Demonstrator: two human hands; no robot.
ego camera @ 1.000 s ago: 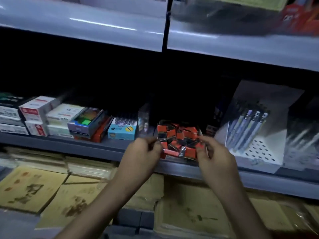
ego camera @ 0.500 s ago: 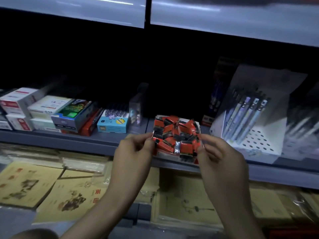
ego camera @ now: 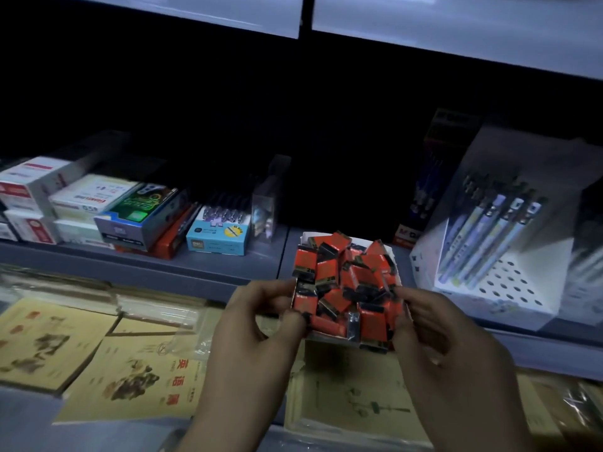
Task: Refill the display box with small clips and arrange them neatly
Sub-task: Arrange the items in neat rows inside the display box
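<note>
A small white display box (ego camera: 329, 338) heaped with several small red-and-black packets (ego camera: 346, 282) is held over the front edge of the grey shelf (ego camera: 182, 272). My left hand (ego camera: 257, 318) pinches the box's left side near its front corner. My right hand (ego camera: 434, 331) grips its right side, fingers curled on the rim. The packets lie jumbled at different angles, some standing above the rim. The box's far end rests over the shelf and its near end sticks out past the edge.
Left on the shelf are stacked white, green and blue stationery boxes (ego camera: 130, 220) and a clear case (ego camera: 267, 207). A white pen display stand (ego camera: 502, 256) sits right of the box. Below, yellow paper booklets (ego camera: 137, 380) lie in wrapped stacks. Another shelf (ego camera: 456, 31) hangs above.
Both hands have drawn the display box toward me, from sitting on the shelf to overhanging its front edge. The camera has tilted down and moved closer.
</note>
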